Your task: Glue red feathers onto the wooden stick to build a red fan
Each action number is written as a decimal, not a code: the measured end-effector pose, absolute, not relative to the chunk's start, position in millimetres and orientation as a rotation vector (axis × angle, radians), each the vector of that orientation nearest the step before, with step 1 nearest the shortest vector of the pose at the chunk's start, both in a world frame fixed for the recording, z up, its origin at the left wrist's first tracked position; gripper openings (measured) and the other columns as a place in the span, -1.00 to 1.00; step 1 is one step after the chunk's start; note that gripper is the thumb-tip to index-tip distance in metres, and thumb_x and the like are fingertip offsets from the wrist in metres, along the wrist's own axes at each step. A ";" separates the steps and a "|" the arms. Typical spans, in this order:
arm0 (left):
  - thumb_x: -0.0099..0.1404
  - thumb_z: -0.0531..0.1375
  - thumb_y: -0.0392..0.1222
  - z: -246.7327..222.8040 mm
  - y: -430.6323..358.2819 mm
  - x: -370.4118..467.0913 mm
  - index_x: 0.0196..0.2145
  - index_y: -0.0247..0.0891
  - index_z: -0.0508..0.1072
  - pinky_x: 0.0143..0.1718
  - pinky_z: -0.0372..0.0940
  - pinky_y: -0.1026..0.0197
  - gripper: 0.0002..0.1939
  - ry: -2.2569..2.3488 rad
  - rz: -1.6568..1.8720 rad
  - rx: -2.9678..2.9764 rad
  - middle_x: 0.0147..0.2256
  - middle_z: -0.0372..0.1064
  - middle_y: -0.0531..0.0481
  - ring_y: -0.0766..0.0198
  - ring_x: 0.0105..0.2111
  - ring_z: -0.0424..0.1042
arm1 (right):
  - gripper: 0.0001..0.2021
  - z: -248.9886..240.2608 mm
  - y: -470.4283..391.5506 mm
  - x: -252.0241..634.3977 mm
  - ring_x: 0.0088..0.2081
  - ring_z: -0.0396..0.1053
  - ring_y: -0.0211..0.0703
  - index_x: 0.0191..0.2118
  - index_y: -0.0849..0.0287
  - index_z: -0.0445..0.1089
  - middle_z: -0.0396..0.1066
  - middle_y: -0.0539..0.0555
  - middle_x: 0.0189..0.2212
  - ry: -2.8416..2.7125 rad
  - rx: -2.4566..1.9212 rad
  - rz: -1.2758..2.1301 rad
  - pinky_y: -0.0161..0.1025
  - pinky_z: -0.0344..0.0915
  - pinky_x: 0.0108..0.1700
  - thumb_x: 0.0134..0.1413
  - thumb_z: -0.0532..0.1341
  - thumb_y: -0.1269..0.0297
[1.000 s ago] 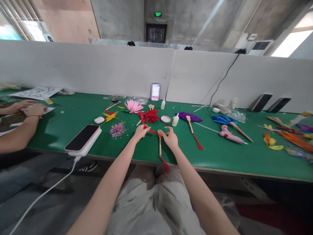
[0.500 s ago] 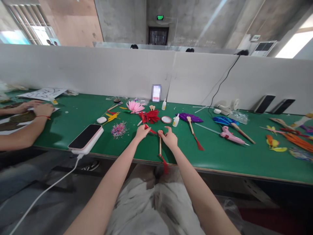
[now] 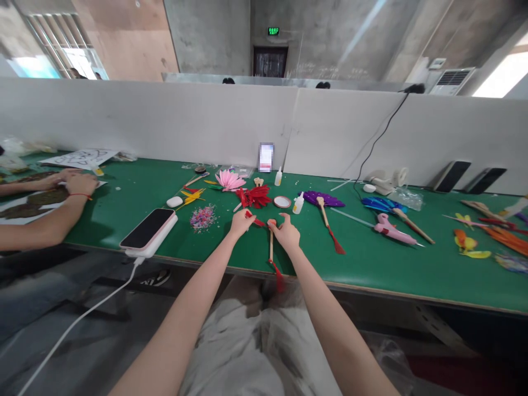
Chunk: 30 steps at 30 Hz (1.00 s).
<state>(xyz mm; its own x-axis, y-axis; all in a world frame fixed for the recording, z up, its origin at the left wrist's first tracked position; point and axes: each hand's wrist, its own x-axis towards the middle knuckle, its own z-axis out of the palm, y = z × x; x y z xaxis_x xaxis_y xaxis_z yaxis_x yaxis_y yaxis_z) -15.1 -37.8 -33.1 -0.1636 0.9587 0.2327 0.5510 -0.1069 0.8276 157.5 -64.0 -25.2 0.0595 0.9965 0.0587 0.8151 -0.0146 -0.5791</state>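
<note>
My left hand (image 3: pixel 242 224) pinches a narrow red piece (image 3: pixel 259 222) that points toward the head of a wooden stick (image 3: pixel 271 246). My right hand (image 3: pixel 287 233) grips that stick near its top, thumb against the head, with the index finger raised. A red tassel (image 3: pixel 279 278) hangs from the stick's lower end, over the table edge. Just beyond my hands lie a pile of red feather-like pieces (image 3: pixel 254 196), a small round white dish (image 3: pixel 282 202) and a white glue bottle (image 3: pixel 298 204).
A phone on a white power bank (image 3: pixel 168 234), colourful bits (image 3: pixel 203 218) and a pink flower (image 3: pixel 231 180) are left of centre. A purple fan (image 3: pixel 319 198) and pink glue gun (image 3: pixel 394 231) lie right. Another person's hands (image 3: pixel 74 184) work at far left.
The whole view has shifted slightly, so the table's objects appear a little further right. My hands keep the same hold on the red piece and the stick.
</note>
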 end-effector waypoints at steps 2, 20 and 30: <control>0.01 0.19 -0.18 -33.6 -37.7 -15.4 -0.58 -0.24 0.29 -0.51 0.08 0.29 -0.86 1.711 1.219 1.627 -0.72 0.14 0.15 0.33 -0.65 0.23 | -0.45 -25.7 -64.0 157.4 -0.27 0.45 0.00 0.08 0.14 0.06 0.47 0.05 -0.43 -1.795 -1.877 0.514 -0.25 0.20 -0.36 0.03 0.09 -0.05; 0.21 0.00 -0.16 -45.4 -36.0 -22.7 -0.34 -0.22 0.26 -0.67 0.07 0.36 -0.88 1.776 1.491 1.367 -0.78 0.08 0.23 0.39 -0.80 0.15 | -0.59 -36.7 -60.8 161.5 -0.34 0.43 -0.08 0.03 0.16 0.13 0.44 0.00 -0.51 -1.730 -1.765 0.517 -0.31 0.12 -0.42 0.14 0.01 0.04; 0.20 0.04 -0.16 -43.0 -19.6 -38.2 -0.23 -0.27 0.26 -0.31 0.19 0.20 -0.80 2.231 1.567 1.422 -0.45 0.29 -0.02 0.19 -0.33 0.34 | -0.69 -43.0 -58.9 166.5 -0.44 0.39 -0.06 -0.02 0.20 0.18 0.41 0.03 -0.58 -1.551 -1.651 0.583 -0.28 0.11 -0.45 0.16 -0.07 0.27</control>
